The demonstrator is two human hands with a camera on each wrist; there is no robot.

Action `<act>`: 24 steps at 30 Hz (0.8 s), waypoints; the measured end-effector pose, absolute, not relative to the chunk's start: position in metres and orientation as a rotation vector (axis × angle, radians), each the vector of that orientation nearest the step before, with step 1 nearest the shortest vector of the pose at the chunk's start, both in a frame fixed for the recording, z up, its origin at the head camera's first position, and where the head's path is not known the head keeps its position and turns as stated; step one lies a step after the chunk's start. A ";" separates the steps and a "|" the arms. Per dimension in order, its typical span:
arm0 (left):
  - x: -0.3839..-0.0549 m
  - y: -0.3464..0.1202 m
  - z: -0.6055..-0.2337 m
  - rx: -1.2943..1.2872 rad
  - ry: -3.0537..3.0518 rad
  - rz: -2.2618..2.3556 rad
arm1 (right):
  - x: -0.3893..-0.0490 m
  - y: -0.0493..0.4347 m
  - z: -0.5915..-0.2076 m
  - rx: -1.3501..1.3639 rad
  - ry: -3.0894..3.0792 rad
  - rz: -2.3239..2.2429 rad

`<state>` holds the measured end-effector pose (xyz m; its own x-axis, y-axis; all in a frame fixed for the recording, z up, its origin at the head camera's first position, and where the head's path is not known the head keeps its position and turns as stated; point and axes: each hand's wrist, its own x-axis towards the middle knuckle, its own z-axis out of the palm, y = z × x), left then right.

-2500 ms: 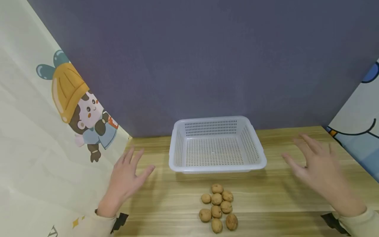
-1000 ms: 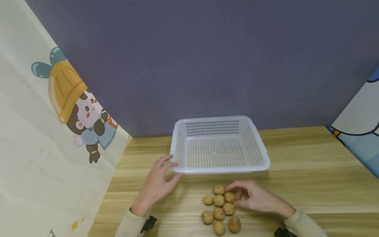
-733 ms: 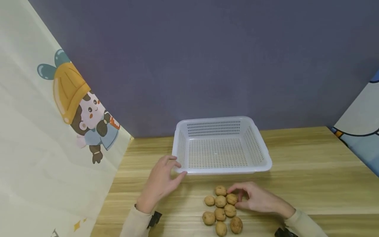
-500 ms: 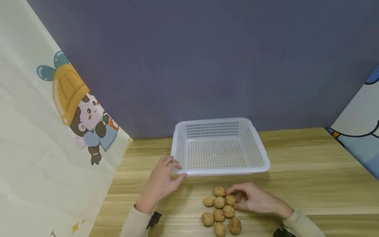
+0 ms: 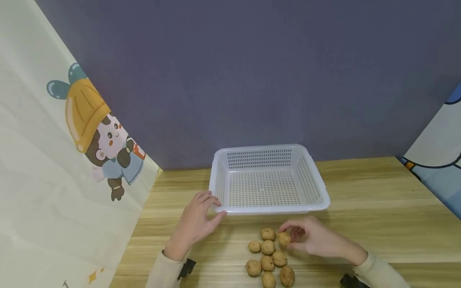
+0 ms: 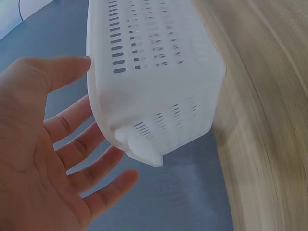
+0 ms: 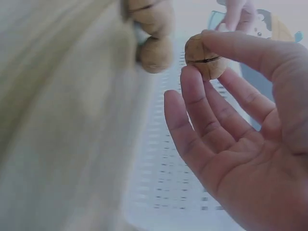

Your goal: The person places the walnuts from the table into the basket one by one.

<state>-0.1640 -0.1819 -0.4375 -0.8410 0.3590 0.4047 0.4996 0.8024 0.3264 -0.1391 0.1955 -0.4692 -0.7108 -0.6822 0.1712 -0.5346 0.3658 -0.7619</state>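
My right hand [image 5: 315, 239] pinches a walnut [image 5: 284, 239] between thumb and fingertips at the right side of a cluster of walnuts [image 5: 267, 247]. The right wrist view shows the pinched walnut [image 7: 204, 57], its dark seam facing the camera, apart from the other walnuts [image 7: 156, 53]. A white plastic basket [image 5: 277, 210] with slotted walls and a perforated floor stands behind the cluster, with nothing in it. My left hand [image 5: 194, 222] is at its front left corner. In the left wrist view the thumb tip meets the basket's rim [image 6: 94, 91], and the fingers stretch out loosely behind it.
The wood-grain table [image 5: 371, 204] runs back to a dark blue-grey wall panel [image 5: 252, 72]. A pale sheet with a cartoon figure [image 5: 104, 132] borders the left side. Another printed sheet [image 5: 435, 140] borders the right.
Both hands came in from the sides; the left reached the basket's corner, the right reached the walnuts. In the last half second the right hand pulled one walnut slightly up, away from its neighbours.
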 end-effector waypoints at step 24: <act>-0.160 -0.182 -0.430 -0.686 -2.513 -0.650 | -0.202 0.198 -0.370 -0.969 2.391 -1.275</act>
